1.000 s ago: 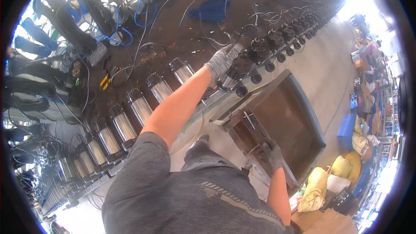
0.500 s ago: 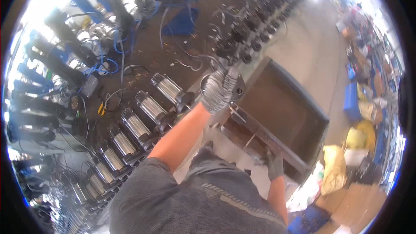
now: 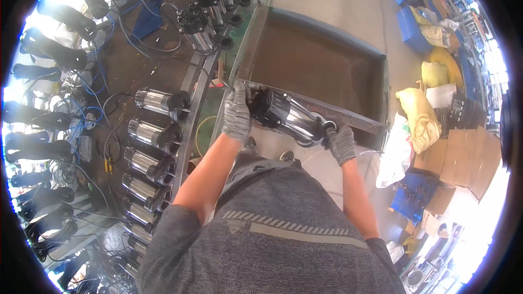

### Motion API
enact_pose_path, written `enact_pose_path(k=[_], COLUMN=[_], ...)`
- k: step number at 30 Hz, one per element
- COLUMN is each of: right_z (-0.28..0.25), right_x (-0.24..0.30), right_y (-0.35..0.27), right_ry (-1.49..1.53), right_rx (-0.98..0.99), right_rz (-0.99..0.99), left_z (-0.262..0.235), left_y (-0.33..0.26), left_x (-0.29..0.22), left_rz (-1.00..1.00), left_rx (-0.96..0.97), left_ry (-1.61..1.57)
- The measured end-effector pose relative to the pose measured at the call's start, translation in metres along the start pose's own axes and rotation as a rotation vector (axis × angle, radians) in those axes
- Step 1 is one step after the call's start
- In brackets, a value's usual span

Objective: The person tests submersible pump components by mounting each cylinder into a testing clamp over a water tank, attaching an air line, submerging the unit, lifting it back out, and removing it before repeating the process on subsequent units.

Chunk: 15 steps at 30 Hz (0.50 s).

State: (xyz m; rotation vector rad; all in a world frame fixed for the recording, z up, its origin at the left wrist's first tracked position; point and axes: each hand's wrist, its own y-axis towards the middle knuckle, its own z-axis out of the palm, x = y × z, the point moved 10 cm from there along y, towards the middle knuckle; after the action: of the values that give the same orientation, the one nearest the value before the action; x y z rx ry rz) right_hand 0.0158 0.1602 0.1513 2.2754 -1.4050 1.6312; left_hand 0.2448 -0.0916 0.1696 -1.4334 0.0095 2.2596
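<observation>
A submersible pump [image 3: 291, 118] with a shiny steel barrel and black ends is held on its side in front of my body, slanting down to the right. My left hand [image 3: 236, 114], in a grey striped knit glove, is closed at its black left end. At the other end, by a ring-shaped part, my gloved right hand [image 3: 341, 144] grips it; some of its fingers are hidden behind the pump. Just beyond the pump is a rectangular metal tank [image 3: 327, 28] with a flat brown surface inside, perhaps liquid. A dark cable runs up from near my left hand.
Several similar pumps [image 3: 155, 133] lie in a row on the brown bench to the left. More pumps [image 3: 197, 30] stand upright farther along its metal edge [image 3: 199, 84]. Black cable coils [image 3: 49, 49] are at far left. Yellow sacks [image 3: 418, 117] and cardboard boxes [image 3: 469, 158] are at right.
My right hand has come from the tank's near side onto the pump. The pump, barely visible before, is now stretched between both hands. The whole view has turned.
</observation>
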Motion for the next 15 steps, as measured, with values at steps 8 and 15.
enact_pose_path(k=[8, 15], right_z=[-0.036, -0.020], right_x=[0.011, 0.022], right_y=[0.023, 0.040], right_ry=[-0.503, -0.594], right_rx=[-0.180, -0.178], right_rz=[-0.227, -0.237], left_z=[-0.067, -0.097], left_y=[0.034, 0.051], left_x=[0.174, 0.187], left_rz=[-0.251, -0.309], left_rx=[-0.062, 0.076], left_ry=[0.596, 1.180])
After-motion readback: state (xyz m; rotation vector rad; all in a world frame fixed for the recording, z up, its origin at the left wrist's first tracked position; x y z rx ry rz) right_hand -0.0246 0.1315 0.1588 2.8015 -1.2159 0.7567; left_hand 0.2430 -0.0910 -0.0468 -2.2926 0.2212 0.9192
